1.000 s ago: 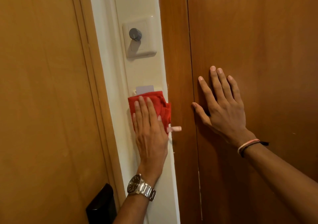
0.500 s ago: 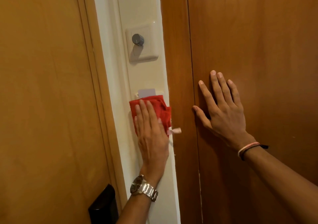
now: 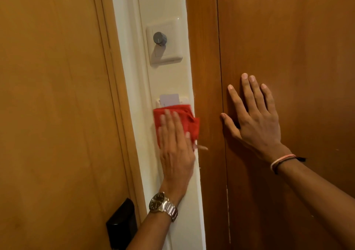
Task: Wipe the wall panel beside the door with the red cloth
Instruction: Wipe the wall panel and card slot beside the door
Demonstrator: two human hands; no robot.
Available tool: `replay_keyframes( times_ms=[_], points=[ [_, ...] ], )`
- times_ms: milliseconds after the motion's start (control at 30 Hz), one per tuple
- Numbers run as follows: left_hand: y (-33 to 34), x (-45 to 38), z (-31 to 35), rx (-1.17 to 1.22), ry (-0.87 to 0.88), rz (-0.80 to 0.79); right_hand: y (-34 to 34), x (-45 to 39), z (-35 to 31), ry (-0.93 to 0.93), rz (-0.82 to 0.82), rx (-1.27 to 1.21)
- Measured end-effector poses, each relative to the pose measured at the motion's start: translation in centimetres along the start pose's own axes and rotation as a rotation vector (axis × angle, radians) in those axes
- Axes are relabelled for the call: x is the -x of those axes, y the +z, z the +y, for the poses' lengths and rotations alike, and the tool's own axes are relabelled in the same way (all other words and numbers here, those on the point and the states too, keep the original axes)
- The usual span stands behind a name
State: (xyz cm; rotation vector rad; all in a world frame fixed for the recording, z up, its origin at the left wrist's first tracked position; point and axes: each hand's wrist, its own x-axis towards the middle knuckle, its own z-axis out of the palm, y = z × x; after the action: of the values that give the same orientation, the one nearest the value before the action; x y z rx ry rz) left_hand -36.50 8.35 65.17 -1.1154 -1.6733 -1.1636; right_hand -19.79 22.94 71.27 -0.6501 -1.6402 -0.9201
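A narrow cream wall panel point(image 3: 169, 81) runs top to bottom between the wooden door point(image 3: 53, 105) on the left and dark wood panelling point(image 3: 288, 38) on the right. My left hand point(image 3: 175, 150) presses the folded red cloth point(image 3: 189, 119) flat against this panel, just below a key-card holder point(image 3: 170, 100) with a white card in it. The cloth covers the holder's lower part and sticks out past my fingertips. My right hand point(image 3: 253, 119) lies flat with spread fingers on the dark wood, holding nothing.
A white dimmer plate with a grey knob point(image 3: 159, 38) sits higher on the wall panel. The door's black lock unit point(image 3: 121, 224) is at the lower left. A small pale tag point(image 3: 201, 147) pokes out beside the cloth.
My left hand and the red cloth have slid slightly down the panel, away from the dimmer plate. The view has tilted up a little. My right hand stays flat on the wood.
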Motion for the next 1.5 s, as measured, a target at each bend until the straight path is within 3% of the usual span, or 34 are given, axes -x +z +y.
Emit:
replay_keyframes(
  times_ms=[67, 100, 200, 233, 333, 367, 467, 500, 600, 633, 733, 767, 867, 900, 967, 1000, 1100, 1133, 1267, 1367, 1400, 1500],
  points=[
    [0.3, 1.2, -0.3, -0.071, 0.272, -0.059, 0.0, 0.0, 0.0, -0.004, 0.002, 0.009],
    [0.3, 0.7, -0.7, -0.068, 0.272, -0.051, 0.0, 0.0, 0.1, -0.008, 0.008, 0.014],
    [0.4, -1.5, 0.1, 0.037, -0.088, 0.067, 0.0, 0.2, 0.4, -0.010, 0.013, 0.003],
    [0.5, -1.2, 0.7, 0.045, -0.102, 0.062, 0.0, 0.1, 0.3, -0.010, 0.012, 0.005],
    [0.8, 0.6, 0.5, -0.048, 0.224, 0.011, 0.0, 0.1, 0.1, -0.010, 0.013, 0.018],
    [0.7, 0.3, -0.2, -0.042, 0.207, 0.017, -0.1, 0.1, 0.1, -0.013, 0.015, 0.016],
    [0.3, -1.5, 0.2, 0.050, -0.124, 0.072, 0.0, 0.0, 0.2, -0.016, 0.016, 0.003],
    [0.3, -1.1, 0.7, 0.040, -0.104, 0.053, 0.0, 0.0, 0.2, -0.015, 0.016, 0.005],
    [0.8, 1.0, 0.3, -0.052, 0.237, -0.017, 0.0, 0.1, 0.2, -0.014, 0.022, 0.017],
    [0.8, 0.5, -0.3, -0.031, 0.188, -0.011, 0.0, 0.2, 0.2, -0.016, 0.024, 0.016],
    [0.4, -1.7, 0.0, 0.114, -0.202, 0.079, 0.0, 0.1, 0.3, -0.022, 0.012, 0.003],
    [0.3, -1.4, 0.4, 0.096, -0.183, 0.068, 0.0, 0.1, 0.2, -0.021, 0.010, 0.004],
    [0.2, 0.8, -1.2, -0.019, 0.201, -0.014, 0.0, 0.1, 0.1, -0.018, 0.016, 0.018],
    [0.0, 0.4, -2.2, 0.003, 0.163, -0.032, -0.1, 0.1, 0.1, -0.021, 0.014, 0.017],
    [-0.6, -1.1, -2.8, 0.082, -0.120, 0.010, 0.0, 0.1, 0.1, -0.017, 0.007, 0.010],
    [-0.8, -1.2, -2.3, 0.086, -0.165, 0.015, 0.0, 0.1, 0.1, -0.013, 0.003, 0.010],
    [-0.4, 1.1, -1.8, -0.011, 0.189, -0.051, 0.0, 0.0, 0.0, -0.013, 0.012, 0.020],
    [-0.2, 1.3, -2.1, -0.024, 0.234, -0.056, -0.1, 0.1, 0.1, -0.017, 0.014, 0.020],
    [0.0, -0.6, -0.6, 0.094, -0.178, 0.018, 0.0, 0.1, 0.1, -0.018, 0.007, 0.010],
    [0.4, 1.0, 0.0, 0.024, 0.112, 0.019, 0.0, 0.1, 0.0, -0.013, 0.016, 0.012],
    [0.4, 0.7, -0.3, 0.037, 0.106, 0.021, 0.0, 0.2, 0.0, -0.015, 0.017, 0.015],
    [0.1, -1.2, 0.1, 0.114, -0.199, 0.053, 0.0, 0.1, 0.1, -0.012, 0.008, 0.010]
  ],
)
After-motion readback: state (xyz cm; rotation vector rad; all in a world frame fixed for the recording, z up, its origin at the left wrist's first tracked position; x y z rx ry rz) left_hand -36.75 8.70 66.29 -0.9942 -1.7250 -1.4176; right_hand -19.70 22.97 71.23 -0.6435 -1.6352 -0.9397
